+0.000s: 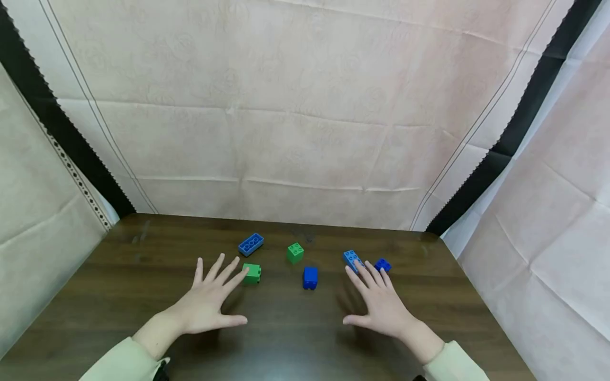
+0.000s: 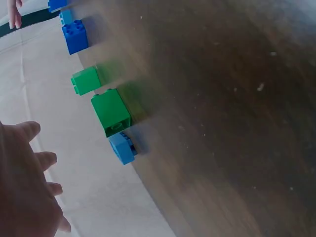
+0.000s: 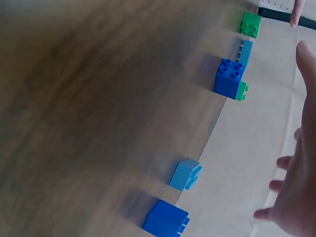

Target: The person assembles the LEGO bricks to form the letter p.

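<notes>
My left hand (image 1: 206,302) hovers over the table with its fingers spread, holding nothing. Beside its fingertips lies a green brick (image 1: 252,273), and a longer blue brick (image 1: 251,244) is farther back. My right hand (image 1: 381,307) is spread too, with nothing in its grasp. Its fingers partly cover a light blue brick (image 1: 351,258), while a small dark blue brick (image 1: 383,265) lies just past the fingertips. Between the hands are another green brick (image 1: 295,253) and a blue brick (image 1: 310,278). In the left wrist view a green brick (image 2: 111,112) shows its hollow underside.
The dark wooden table (image 1: 286,338) ends at a pale fabric wall (image 1: 286,159) behind the bricks. More fabric rises at the left and right, with black strips (image 1: 519,116) along the corners.
</notes>
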The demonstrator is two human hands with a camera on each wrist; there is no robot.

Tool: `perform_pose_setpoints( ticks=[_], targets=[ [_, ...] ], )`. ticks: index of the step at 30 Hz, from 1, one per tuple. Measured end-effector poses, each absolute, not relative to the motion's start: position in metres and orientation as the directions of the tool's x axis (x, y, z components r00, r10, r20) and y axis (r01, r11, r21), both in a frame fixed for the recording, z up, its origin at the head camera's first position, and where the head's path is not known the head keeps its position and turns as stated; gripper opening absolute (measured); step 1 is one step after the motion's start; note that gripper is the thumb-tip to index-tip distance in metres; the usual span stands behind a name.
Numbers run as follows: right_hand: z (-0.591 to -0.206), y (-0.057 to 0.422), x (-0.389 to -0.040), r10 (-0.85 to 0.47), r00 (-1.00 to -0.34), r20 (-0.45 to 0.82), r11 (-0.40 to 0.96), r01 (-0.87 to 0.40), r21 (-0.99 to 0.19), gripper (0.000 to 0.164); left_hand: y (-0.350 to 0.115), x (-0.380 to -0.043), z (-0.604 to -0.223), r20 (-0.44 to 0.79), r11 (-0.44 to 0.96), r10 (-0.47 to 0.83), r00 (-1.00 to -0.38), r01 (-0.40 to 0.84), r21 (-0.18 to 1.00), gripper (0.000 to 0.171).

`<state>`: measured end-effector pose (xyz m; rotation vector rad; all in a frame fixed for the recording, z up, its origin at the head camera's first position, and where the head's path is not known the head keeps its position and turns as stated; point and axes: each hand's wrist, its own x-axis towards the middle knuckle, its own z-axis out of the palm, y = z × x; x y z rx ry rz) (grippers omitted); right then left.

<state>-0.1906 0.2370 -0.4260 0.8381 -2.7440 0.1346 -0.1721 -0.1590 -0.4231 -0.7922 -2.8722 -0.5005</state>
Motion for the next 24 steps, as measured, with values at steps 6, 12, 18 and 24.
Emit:
perform_pose_setpoints(
  ticks=[6, 12, 18, 24],
  targets=[
    [-0.423, 0.231, -0.204, -0.538, -0.803, 0.256, 0.807, -0.578, -0.118, 0.1, -0.161, -0.192, -0.423, 0.166, 0.794, 0.436, -0.885, 0.465, 0.391, 0.089],
    [-0.423, 0.223, -0.214, -0.515, -0.832, 0.205, 0.798, -0.553, -0.239, 0.097, -0.161, -0.21, -0.422, 0.123, 0.785, 0.405, -0.906, 0.414, 0.462, 0.09],
    [-0.422, 0.217, -0.222, -0.48, -0.863, 0.156, 0.759, -0.498, -0.419, 0.089, -0.159, -0.225, -0.424, 0.052, 0.756, 0.392, -0.919, 0.354, 0.551, 0.094],
    [-0.421, 0.213, -0.23, -0.437, -0.894, 0.099, 0.714, -0.412, -0.566, 0.083, -0.156, -0.236, -0.43, 0.004, 0.737, 0.375, -0.927, 0.301, 0.606, 0.09]
  ],
)
